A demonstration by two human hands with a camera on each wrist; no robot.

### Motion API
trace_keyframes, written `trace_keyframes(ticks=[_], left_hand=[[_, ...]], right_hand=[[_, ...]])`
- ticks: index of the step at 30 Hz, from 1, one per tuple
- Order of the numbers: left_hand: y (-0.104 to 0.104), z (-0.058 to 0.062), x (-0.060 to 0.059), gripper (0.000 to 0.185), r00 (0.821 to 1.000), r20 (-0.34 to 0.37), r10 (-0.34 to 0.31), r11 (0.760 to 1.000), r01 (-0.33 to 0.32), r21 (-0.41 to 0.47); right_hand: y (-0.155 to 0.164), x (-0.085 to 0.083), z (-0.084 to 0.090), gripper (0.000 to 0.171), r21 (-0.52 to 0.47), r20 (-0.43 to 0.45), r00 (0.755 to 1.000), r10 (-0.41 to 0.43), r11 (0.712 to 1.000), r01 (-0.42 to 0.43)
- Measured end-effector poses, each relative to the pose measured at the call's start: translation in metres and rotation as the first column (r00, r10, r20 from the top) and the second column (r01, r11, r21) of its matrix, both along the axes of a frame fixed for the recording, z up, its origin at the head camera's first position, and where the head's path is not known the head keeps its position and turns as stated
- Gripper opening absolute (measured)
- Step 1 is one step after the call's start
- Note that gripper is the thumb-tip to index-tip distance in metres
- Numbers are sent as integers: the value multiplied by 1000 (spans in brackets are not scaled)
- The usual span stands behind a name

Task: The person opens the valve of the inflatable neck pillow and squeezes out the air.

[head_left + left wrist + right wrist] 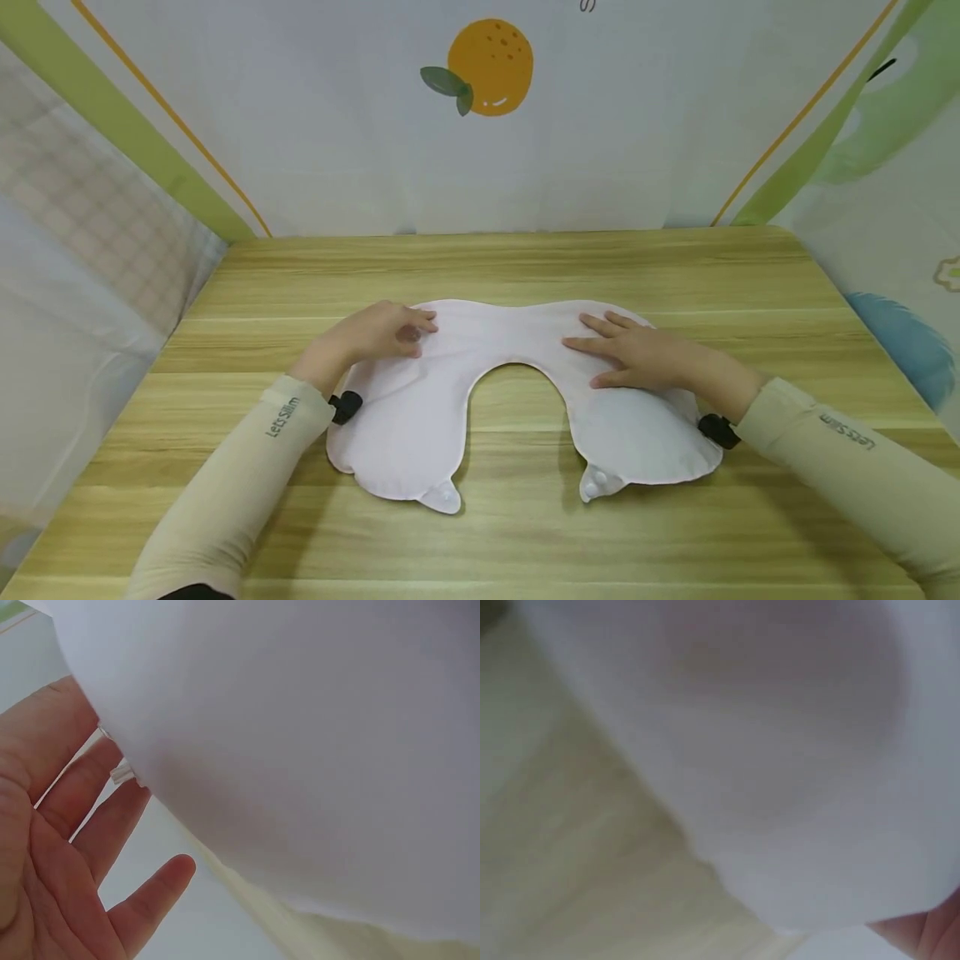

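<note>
A pale pinkish-white, U-shaped inflatable neck pillow (pixel 517 333) lies puffed up on the wooden table, its opening facing me. Each arm of the U ends in a small tab; the left tab (pixel 442 497) and right tab (pixel 597 482) carry round snap buttons. My left hand (pixel 382 329) rests over the pillow's upper left part, fingers loosely bent. In the left wrist view, a clear plastic piece (pixel 122 775) sticks up by those fingers; whether they touch it is unclear. My right hand (pixel 637 354) rests on the pillow's upper right part, fingers spread. Only a bit of it shows in the right wrist view.
The wood-grain table (pixel 517 542) extends on all sides of the pillow. A white cloth (pixel 315 117) printed with an orange hangs behind the far edge, with more printed cloth at both sides. Black wrist straps (pixel 346 408) touch or hang close to the pillow's outer edges.
</note>
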State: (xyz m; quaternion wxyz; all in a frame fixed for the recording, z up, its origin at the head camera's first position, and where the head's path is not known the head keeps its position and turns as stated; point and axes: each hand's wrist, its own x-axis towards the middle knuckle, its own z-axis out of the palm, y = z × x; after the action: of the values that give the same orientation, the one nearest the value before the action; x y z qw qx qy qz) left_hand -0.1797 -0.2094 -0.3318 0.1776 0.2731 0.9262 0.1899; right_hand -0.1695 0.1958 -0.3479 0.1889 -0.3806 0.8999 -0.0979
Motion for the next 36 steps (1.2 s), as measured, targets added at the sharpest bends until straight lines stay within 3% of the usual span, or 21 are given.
trace_keyframes(ticks=[13,21,25,31,36], left_hand=[[-7,-5,3,42,1000,-11,26,999,-26,21],[-18,-3,9,41,997,-71,32,999,-35,-39],[-25,5,20,42,993,-112,43,998,-46,-31],[-31,24,46,34,986,-151,71,997,-72,-5],[-31,35,70,18,987,-159,33,999,-32,11]], right_hand=[[12,1,-13,63,-31,-86,996,-2,1000,-1],[7,1,-1,61,28,-112,993,21,999,-18],[-2,-2,10,59,-1,-129,991,41,999,-42],[-31,-1,34,56,-94,-99,992,78,992,-88],[-67,9,47,49,-159,-90,981,173,970,-185]])
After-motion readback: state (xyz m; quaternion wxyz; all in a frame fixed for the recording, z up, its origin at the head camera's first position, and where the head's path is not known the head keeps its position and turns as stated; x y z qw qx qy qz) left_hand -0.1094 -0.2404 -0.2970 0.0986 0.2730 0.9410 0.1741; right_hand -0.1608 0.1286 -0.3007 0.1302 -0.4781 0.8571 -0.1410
